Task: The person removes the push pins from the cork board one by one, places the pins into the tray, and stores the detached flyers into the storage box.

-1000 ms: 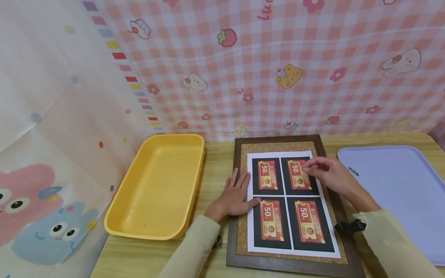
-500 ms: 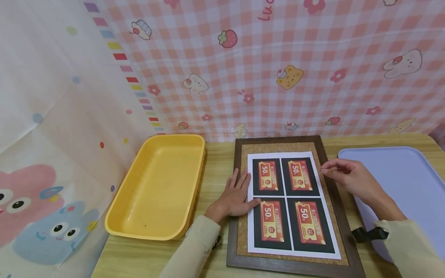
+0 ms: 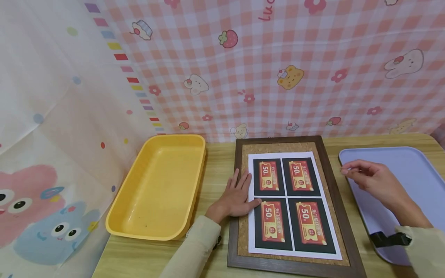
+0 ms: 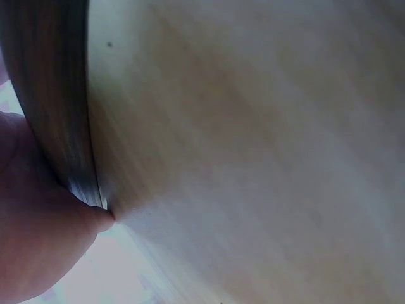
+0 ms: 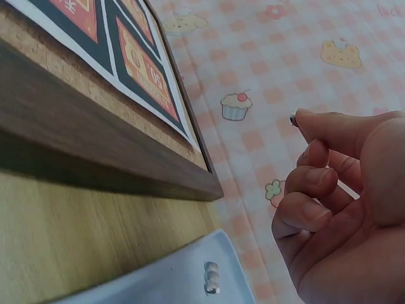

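A white sheet printed with red coupons (image 3: 302,222) lies on a cork board (image 3: 278,147) with a dark wooden frame (image 3: 337,193). My left hand (image 3: 236,199) rests on the board's left side, fingers spread over the frame and thumb on the sheet's edge. In the left wrist view, part of that hand (image 4: 50,240) shows beside the frame. My right hand (image 3: 377,183) is raised over the near-left part of the lavender tray (image 3: 396,154). Between its thumb and forefinger it pinches a small silvery metal piece (image 5: 293,119), mostly hidden; its other fingers are curled.
A yellow plastic tub (image 3: 156,185) stands left of the board on the wooden table (image 3: 215,154). In the right wrist view, several small silvery pieces (image 5: 212,277) lie in the lavender tray. A pink checked cloth (image 3: 243,58) hangs behind.
My right hand has moved right, from the sheet's upper right coupon across the frame to over the lavender tray. The left hand and the sheet have stayed in place.
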Motion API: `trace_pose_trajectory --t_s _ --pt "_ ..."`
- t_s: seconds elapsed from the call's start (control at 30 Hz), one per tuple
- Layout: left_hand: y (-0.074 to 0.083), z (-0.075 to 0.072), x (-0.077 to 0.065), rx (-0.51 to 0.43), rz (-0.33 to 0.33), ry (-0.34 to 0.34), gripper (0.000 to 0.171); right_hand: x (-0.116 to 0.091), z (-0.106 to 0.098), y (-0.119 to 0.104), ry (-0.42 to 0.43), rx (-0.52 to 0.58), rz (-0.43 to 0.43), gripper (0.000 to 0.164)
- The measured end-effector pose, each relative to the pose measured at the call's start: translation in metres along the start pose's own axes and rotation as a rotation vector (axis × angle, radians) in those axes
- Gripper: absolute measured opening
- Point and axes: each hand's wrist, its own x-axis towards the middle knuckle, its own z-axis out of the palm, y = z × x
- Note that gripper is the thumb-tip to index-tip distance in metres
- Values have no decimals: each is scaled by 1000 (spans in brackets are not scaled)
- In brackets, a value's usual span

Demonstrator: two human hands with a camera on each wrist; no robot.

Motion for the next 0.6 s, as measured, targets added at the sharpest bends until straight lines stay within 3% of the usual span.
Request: trace_pose_trajectory --t_s 0.6 --pt "3 -4 -4 3 -15 -10 90 -2 -21 16 55 65 -1 15"
